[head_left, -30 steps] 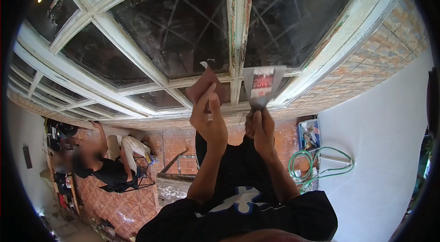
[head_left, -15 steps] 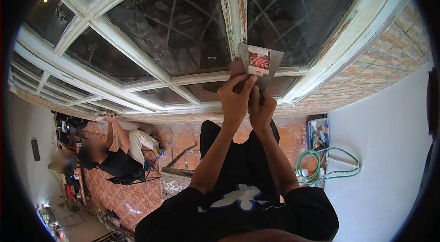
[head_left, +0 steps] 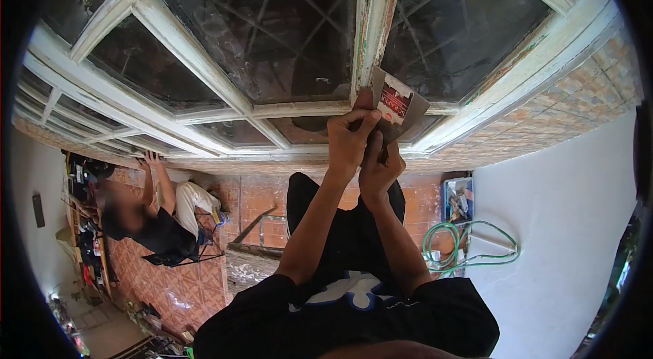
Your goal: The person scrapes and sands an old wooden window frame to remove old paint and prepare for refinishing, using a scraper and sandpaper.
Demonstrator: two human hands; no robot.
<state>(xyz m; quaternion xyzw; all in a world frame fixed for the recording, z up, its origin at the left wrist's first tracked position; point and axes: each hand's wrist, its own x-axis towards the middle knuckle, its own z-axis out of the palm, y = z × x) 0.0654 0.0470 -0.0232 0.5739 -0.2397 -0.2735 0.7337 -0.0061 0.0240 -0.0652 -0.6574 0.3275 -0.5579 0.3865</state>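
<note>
Head view: scraper (head_left: pixel 396 102) beside window frame (head_left: pixel 375 26); right hand (head_left: pixel 381 174) closed round handle (head_left: pixel 390 132), left hand (head_left: pixel 347 146) pinching sandpaper (head_left: pixel 364 98) beside blade (head_left: pixel 416 114). Blade likely light, stiff; sandpaper likely flexible. Best hold: handle.

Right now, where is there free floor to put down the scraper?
The scraper could go on the tiled floor between the seated person and the wooden bench, or in the narrow strip between your right knee and the blue tub. Crowded: inside the tub, and around the green hose.
</note>
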